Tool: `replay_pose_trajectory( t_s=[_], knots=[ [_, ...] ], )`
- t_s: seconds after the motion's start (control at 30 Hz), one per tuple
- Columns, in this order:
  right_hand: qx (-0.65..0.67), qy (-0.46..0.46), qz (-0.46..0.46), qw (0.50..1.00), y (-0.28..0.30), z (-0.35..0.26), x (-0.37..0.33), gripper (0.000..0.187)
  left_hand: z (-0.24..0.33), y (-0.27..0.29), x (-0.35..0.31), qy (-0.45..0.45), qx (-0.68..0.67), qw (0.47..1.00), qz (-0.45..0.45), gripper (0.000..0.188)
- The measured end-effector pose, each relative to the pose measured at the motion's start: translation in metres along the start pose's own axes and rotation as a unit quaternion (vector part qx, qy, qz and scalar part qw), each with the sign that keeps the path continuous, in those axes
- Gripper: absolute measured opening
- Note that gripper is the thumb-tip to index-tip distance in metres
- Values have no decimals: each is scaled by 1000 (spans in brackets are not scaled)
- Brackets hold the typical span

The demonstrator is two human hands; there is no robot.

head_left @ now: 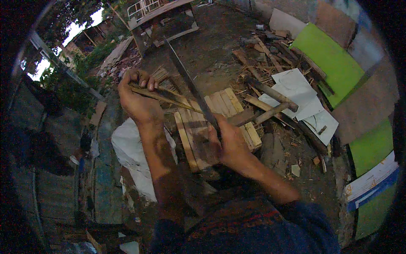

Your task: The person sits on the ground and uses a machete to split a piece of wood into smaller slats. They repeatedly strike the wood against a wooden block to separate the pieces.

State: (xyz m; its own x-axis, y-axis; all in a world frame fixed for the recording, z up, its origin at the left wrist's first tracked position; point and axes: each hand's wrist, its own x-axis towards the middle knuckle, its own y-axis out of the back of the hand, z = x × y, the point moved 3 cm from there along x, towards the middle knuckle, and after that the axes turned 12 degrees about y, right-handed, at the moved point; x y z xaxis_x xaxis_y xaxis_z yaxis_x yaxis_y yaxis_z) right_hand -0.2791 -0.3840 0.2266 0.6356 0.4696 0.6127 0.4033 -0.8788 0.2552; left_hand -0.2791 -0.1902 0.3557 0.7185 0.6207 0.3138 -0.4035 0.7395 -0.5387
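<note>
My left hand is raised at centre left, its fingers curled round the end of a thin bamboo strip. The strip slants down to the right, toward the blade. In my right hand is a machete, its long dark blade pointing up and away to the left. The blade crosses the strip near the strip's right end; whether they touch I cannot tell. Below both hands stands a low platform of pale wooden slats, partly hidden by my right hand and forearm.
A wooden piece shaped like a mallet lies right of the platform. Beyond it are scrap wood, white sheets and green panels against the wall. A white sack sits at the left; a wooden table stands far back.
</note>
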Motion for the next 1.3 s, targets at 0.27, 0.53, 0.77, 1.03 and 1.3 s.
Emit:
replay_pose_trajectory(
  t_s=[0.27,0.53,0.77,1.03,1.3],
  knots=[
    [-20,105,-20,994,-18,-36,35,62,9,-4,-15,-39,63,992,97,24],
    [-6,-106,-194,975,-31,13,-26,88,12,16,-23,-137,3,986,92,16],
    [-67,-138,-219,964,-21,15,-52,81,16,23,-29,-124,17,982,141,16],
    [-147,-127,-227,954,-15,72,-60,74,13,10,-42,-153,3,979,133,18],
    [-156,2,-148,977,-25,45,-66,93,6,11,-36,-139,-12,987,77,20]
  ],
)
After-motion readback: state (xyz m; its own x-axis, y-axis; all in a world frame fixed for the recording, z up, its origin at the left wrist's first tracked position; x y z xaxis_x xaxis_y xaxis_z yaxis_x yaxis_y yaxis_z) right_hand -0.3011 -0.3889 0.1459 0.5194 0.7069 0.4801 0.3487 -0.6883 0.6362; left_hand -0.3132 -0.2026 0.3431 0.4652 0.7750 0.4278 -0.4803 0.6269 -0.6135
